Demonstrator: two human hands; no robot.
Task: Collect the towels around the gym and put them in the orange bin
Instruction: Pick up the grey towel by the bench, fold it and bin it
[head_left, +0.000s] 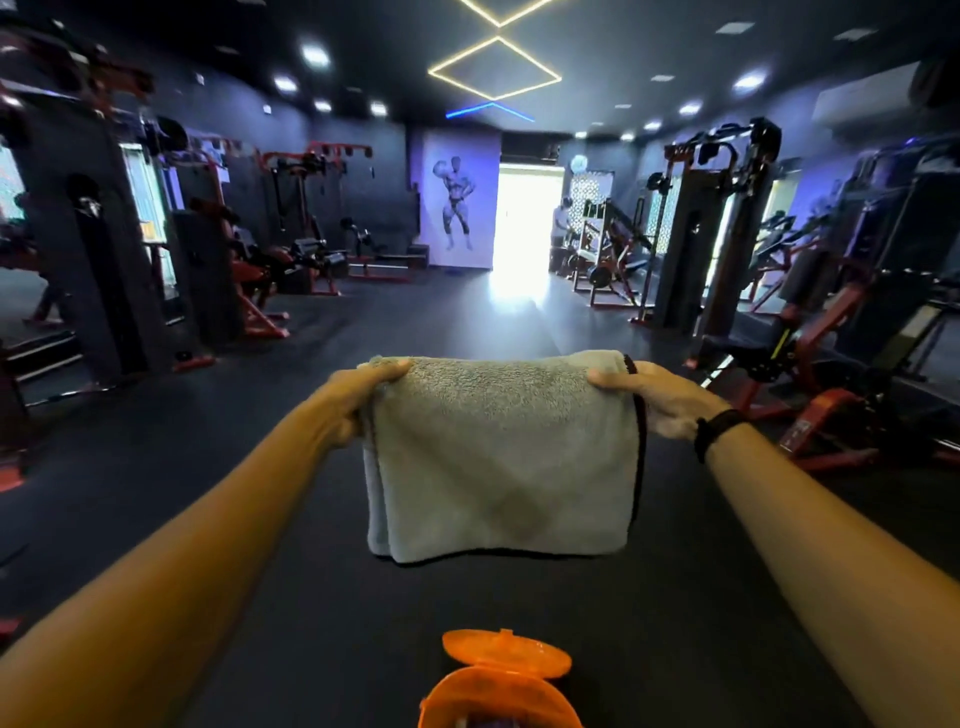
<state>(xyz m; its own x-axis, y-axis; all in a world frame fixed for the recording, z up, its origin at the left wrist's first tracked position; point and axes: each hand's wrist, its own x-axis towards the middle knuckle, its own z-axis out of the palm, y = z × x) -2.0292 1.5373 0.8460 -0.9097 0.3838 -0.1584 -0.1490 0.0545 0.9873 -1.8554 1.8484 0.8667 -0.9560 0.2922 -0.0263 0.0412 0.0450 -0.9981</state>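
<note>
So here's the setup: a folded grey terry-cloth towel (501, 457) with a thin dark edge trim is held up at chest height, stretched between both hands out in front of the person. The left hand (358, 400) pinches the top corner at about 9 o'clock of the towel, thumb on top and fingers curled behind the fabric. The right hand (654, 397), with a black band on the wrist, clamps the opposite top corner at 3 o'clock the same way. The towel hangs down doubled over, with layers showing at the left edge.

The round orange plastic bin (498, 691) sits on the dark rubber floor (260, 415) at 6 o'clock, right at the bottom of the view, its hinged orange lid (506, 653) flipped open. There might already be something inside, but only a sliver of the opening shows, so I can't really say.

What could go wrong: the bin opening looks narrower than the towel as it's spread now, so dropping it flat would probably leave it draped over the rim or sliding onto the floor. The upright lid could also catch the cloth, or get knocked shut. Bunching it first seems the safer bet. Red and black weight machines (244, 270) line both sides, well apart from all this.
</note>
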